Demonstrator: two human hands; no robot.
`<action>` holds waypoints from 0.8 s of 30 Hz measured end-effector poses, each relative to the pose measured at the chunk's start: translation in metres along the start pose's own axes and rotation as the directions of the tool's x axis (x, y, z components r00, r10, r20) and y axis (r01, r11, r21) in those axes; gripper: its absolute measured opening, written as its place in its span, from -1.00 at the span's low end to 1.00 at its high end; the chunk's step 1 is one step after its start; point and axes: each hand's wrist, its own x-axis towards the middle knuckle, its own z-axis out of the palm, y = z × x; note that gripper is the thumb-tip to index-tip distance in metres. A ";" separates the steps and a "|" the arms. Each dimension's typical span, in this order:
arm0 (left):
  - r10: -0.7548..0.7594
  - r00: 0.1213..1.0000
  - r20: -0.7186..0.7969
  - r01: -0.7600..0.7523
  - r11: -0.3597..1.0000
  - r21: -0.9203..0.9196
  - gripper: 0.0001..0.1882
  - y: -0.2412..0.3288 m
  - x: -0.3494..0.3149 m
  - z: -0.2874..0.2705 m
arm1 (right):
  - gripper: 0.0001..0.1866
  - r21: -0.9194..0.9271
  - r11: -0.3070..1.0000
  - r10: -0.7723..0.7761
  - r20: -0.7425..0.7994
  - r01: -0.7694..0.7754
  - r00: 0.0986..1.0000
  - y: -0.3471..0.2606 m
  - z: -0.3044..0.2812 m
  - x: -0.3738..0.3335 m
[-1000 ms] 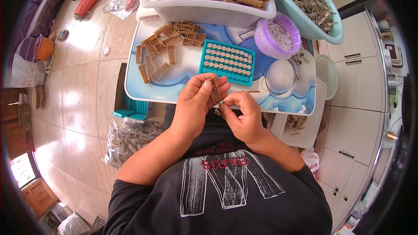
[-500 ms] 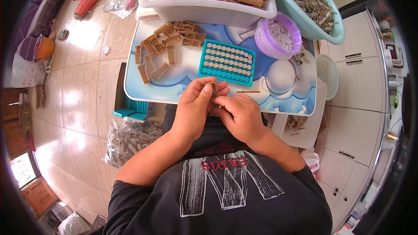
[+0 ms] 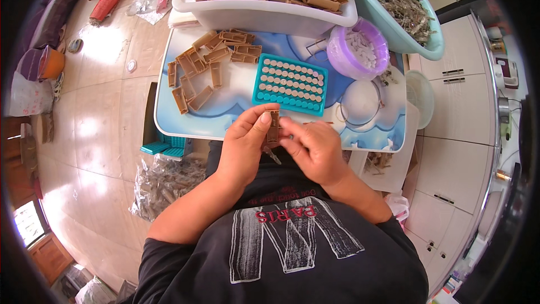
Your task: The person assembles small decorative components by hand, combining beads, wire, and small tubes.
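Note:
Above my lap, my left hand (image 3: pixel 243 143) is closed round a narrow brown plastic casing (image 3: pixel 273 127), held upright with its hollow side showing. My right hand (image 3: pixel 316 149) is closed too, its bent fingers and thumb against the casing's right edge; its fingertips are partly hidden. Below the casing dangles a small clear and metallic piece (image 3: pixel 274 156). Just beyond my hands lies a teal tray (image 3: pixel 257 94) with rows of round pockets. Pale discs (image 3: pixel 291 76) fill most rows, while the nearest row shows teal. A thin brown strip (image 3: pixel 325 123) is partly covered by my right hand.
Loose brown casings (image 3: pixel 194 70) lie on the blue-and-white table (image 3: pixel 197 124). Behind stands a white tub (image 3: pixel 259 17) heaped with casings. A purple bowl (image 3: pixel 337 59) of white pieces and a pale green basin (image 3: pixel 436 45) of clear parts are at right. Bagged parts (image 3: pixel 166 186) sit below left.
The casing has turned so that its hollow side now shows more fully, and the dangling clear piece has come into sight. My right fingers have shifted to its right edge. The view has shifted slightly.

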 end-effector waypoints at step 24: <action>-0.077 0.997 0.012 0.078 0.988 -0.134 -0.75 -0.005 0.011 -0.006 | -0.83 -0.119 0.988 -0.112 -0.094 0.101 0.989 0.012 0.009 0.025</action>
